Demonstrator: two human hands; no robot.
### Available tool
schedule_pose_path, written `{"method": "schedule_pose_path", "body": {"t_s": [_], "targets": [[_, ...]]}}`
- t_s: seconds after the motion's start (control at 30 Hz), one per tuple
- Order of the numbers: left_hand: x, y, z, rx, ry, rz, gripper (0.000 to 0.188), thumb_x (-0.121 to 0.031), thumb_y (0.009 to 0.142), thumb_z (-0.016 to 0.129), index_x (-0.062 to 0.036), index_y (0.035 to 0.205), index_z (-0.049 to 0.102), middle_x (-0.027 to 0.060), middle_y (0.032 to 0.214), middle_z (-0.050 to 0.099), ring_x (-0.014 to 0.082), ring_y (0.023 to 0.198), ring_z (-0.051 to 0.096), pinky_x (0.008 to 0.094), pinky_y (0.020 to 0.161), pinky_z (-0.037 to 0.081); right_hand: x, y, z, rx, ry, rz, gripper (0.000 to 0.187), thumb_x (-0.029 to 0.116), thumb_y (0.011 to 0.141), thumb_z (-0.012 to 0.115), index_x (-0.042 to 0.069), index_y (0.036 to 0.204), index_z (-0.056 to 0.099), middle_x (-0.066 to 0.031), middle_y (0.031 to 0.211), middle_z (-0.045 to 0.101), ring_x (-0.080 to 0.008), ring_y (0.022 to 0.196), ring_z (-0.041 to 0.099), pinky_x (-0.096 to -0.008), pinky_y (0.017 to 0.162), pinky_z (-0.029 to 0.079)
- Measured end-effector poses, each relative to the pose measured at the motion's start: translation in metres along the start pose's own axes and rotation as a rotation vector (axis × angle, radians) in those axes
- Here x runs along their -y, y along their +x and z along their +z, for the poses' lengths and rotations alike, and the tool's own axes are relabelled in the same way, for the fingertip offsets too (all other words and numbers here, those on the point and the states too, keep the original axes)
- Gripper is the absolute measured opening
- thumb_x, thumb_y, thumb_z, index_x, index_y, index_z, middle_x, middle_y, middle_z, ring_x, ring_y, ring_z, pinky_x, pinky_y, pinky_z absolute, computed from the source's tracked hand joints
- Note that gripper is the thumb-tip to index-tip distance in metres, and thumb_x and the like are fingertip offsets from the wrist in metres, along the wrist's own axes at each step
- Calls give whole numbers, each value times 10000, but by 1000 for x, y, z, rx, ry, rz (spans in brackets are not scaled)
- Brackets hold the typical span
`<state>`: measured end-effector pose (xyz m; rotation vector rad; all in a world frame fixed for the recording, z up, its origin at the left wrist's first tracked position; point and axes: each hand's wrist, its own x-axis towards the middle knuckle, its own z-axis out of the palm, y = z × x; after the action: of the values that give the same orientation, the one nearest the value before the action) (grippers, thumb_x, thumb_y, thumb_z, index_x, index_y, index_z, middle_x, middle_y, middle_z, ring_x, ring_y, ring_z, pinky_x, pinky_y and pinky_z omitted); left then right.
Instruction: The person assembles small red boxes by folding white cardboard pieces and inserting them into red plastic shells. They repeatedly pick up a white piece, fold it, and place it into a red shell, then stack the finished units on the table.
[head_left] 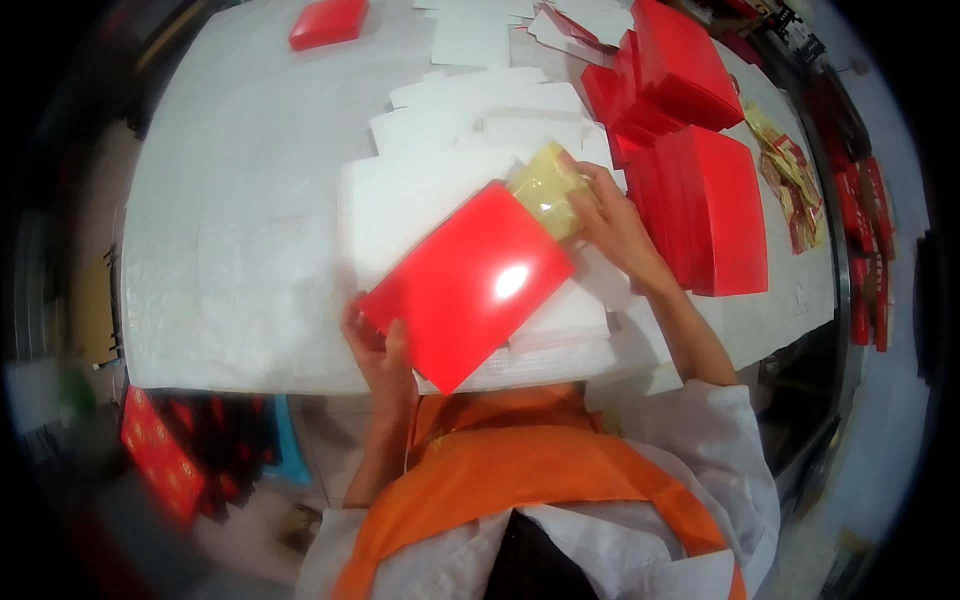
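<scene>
A flat, glossy red box (pixel 465 285) is tilted above the near part of the table. My left hand (pixel 380 350) grips its lower left corner, the thumb on top and the fingers at the edge. At the box's upper right end, my right hand (pixel 612 215) is closed on a shiny yellow packet (pixel 548 190). The packet's near side meets the end of the box; whether part of it lies inside, I cannot tell. Beneath the box are flat white cardboard blanks (pixel 400 190), partly hidden by it.
Stacked red boxes (pixel 705 215) stand on the right of the white-covered table (pixel 220 230), with more red boxes (pixel 680 70) behind. Yellow and red packets (pixel 790 180) lie at the right edge. A single red box (pixel 328 22) sits far left. Patterned red bags (pixel 165 450) are below the table.
</scene>
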<state>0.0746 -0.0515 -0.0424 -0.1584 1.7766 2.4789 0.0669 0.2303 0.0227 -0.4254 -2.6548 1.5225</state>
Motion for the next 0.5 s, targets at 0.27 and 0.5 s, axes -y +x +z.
{"method": "schedule_pose_path", "body": {"t_s": [0.27, 0.5], "targets": [[-4, -1, 14, -50, -14, -77, 428, -53, 813, 526, -50, 1180, 305, 89, 1052, 462, 146, 942, 473, 271, 799, 409, -13, 0, 3, 306, -118, -14, 258, 175, 901, 403, 5, 1061, 513, -88, 906, 579, -139, 835, 553, -263, 721, 444], [-13, -30, 22, -104, -243, -123, 453, -56, 794, 533, -56, 1181, 300, 81, 1077, 419, 150, 916, 463, 282, 799, 412, 29, -49, 4, 6, 228, -136, 238, 113, 884, 443, -15, 1071, 518, -64, 878, 597, -132, 851, 557, -253, 773, 435]]}}
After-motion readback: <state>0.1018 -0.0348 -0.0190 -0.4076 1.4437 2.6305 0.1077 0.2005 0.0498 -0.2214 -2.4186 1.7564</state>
